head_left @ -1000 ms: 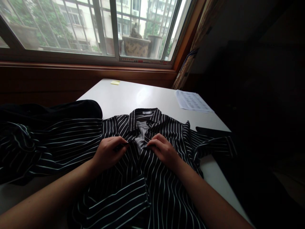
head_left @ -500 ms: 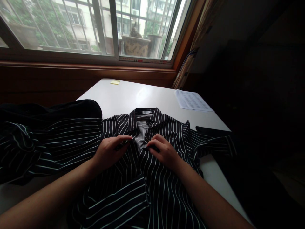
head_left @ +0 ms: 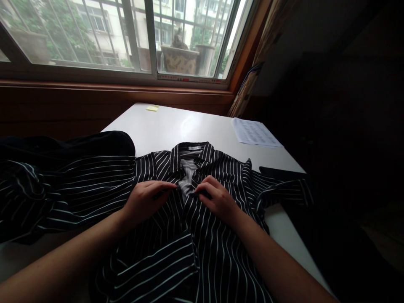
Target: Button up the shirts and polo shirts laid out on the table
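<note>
A black shirt with white stripes (head_left: 217, 235) lies face up, its collar pointing toward the window. My left hand (head_left: 148, 198) pinches the front edge on the left of the neck opening. On the opposite edge, my right hand (head_left: 217, 198) pinches the cloth between thumb and fingers. Between the two hands the front gapes, showing the pale inside of the back. One sleeve stretches out to the left, and another is bent at the right. A striped cuff (head_left: 160, 269) lies across the lower front. Buttons at my fingertips are too small to make out.
The shirt rests on a white table (head_left: 170, 126). A dark cloth item (head_left: 104, 145) lies at the left. Printed sheets (head_left: 255, 133) are near the right edge, and a yellow sticky note (head_left: 152, 108) is at the back. Beyond stand a barred window (head_left: 154, 42) and a tied curtain (head_left: 249, 88).
Almost nothing differs. My fingertips have shifted very slightly at the two front edges, both still pinching the cloth, and the shirt lies as before.
</note>
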Demonstrator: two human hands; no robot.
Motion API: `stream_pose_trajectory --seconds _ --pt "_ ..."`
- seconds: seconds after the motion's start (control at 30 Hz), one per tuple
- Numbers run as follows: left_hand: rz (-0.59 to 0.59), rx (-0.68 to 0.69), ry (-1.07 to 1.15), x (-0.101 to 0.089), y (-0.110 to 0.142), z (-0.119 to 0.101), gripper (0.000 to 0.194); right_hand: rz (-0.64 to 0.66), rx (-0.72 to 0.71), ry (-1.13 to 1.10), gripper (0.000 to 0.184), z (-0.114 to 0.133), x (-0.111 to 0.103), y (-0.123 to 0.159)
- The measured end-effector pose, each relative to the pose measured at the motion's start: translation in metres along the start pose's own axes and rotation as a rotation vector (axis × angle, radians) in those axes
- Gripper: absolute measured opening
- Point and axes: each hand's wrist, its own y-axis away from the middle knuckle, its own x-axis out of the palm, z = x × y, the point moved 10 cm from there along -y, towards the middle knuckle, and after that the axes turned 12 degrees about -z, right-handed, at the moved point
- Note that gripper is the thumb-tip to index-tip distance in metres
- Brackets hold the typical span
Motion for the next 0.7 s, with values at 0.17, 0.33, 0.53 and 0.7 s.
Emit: stream_pose_trajectory --seconds 0.17,0.33,0.53,0.7 --pt "0.003 0.001 -0.013 0.001 0.001 0.001 0.020 0.002 0.033 0.027 0.019 -0.002 -0.002 -0.002" --pt "0.001 0.007 -0.027 0.000 0.000 0.000 0.019 -0.028 0.066 0.079 0.020 -0.006 -0.006 -0.003" --pt "0.004 0.001 -0.025 0.001 0.000 0.001 0.020 -0.047 0.114 0.124 0.018 -0.013 -0.007 -0.003" --pt "0.005 0.003 -0.016 0.001 0.002 0.002 0.020 -0.049 0.144 0.154 0.016 -0.018 -0.008 -0.003"
